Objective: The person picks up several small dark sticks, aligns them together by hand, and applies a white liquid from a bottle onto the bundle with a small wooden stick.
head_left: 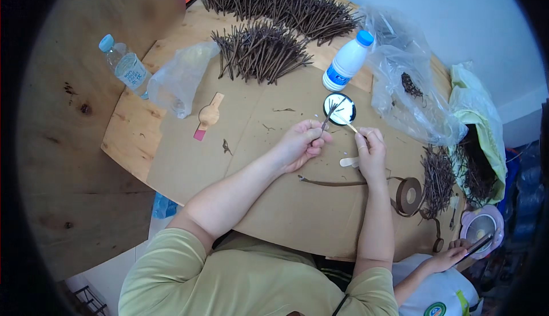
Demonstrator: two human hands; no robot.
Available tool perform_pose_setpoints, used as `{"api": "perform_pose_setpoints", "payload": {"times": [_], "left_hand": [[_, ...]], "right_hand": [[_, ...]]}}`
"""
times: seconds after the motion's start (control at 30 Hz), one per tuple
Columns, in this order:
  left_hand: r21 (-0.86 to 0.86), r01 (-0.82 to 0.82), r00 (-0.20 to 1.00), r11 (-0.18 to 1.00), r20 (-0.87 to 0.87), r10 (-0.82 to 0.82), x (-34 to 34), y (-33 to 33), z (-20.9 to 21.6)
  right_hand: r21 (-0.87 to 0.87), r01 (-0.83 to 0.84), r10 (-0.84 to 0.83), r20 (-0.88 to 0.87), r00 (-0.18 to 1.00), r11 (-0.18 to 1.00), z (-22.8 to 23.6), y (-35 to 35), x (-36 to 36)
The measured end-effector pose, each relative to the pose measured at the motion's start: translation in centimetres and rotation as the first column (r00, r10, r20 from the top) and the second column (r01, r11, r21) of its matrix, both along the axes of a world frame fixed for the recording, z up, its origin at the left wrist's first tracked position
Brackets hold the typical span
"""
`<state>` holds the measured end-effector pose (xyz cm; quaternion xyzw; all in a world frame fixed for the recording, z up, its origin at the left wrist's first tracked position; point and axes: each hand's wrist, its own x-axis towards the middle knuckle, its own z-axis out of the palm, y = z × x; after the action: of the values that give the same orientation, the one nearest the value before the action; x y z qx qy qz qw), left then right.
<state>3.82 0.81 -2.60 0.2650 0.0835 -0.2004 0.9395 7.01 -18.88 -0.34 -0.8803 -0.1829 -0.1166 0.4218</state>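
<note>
My left hand [303, 146] is closed around the lower end of a brown branched twig [326, 119], its forked tips over a round dark-rimmed dish [354, 110] of white liquid. Between the fingers of my right hand [373, 151] is a thin pale wooden stick [350, 126], slanting toward the dish with its far end at the white liquid. A white bottle with a blue cap [347, 62] stands just behind the dish. Near my right wrist, a short flat wooden stick [346, 162] lies on the cardboard [286, 207].
Bundled brown twigs [260, 53] fill the back, with a longer row [280, 4] behind. A water bottle [128, 67] and plastic bag [183, 79] lie left. On the right are a brown tape roll [417, 197], loose twigs [438, 182], a sack [466, 99] and another person's hand [449, 257] holding a phone.
</note>
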Motion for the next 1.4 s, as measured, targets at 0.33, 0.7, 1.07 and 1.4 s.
{"api": "perform_pose_setpoints", "payload": {"times": [0.33, 0.7, 1.07, 1.4], "left_hand": [[-0.025, 0.015, 1.0, 1.0, 0.006, -0.014, -0.1, 0.0, 0.1], [-0.102, 0.031, 0.999, 0.994, 0.024, -0.028, 0.0, 0.2, 0.0], [0.094, -0.117, 0.993, 0.989, 0.043, 0.114, 0.3, 0.7, 0.6], [0.198, -0.228, 0.972, 0.953, 0.098, 0.212, -0.4, 1.5, 1.1]], "right_hand": [[-0.052, -0.014, 0.014, -0.009, 1.0, 0.999, -0.8, -0.4, 0.3], [-0.007, 0.004, -0.004, 0.038, 0.999, 1.0, -0.6, -0.5, 0.6], [-0.494, 0.199, -0.101, 0.217, 0.971, 0.846, -0.6, -2.0, 1.4], [-0.316, -0.38, 0.379, -0.067, 0.923, 0.869, 3.1, 0.6, -4.9]]}}
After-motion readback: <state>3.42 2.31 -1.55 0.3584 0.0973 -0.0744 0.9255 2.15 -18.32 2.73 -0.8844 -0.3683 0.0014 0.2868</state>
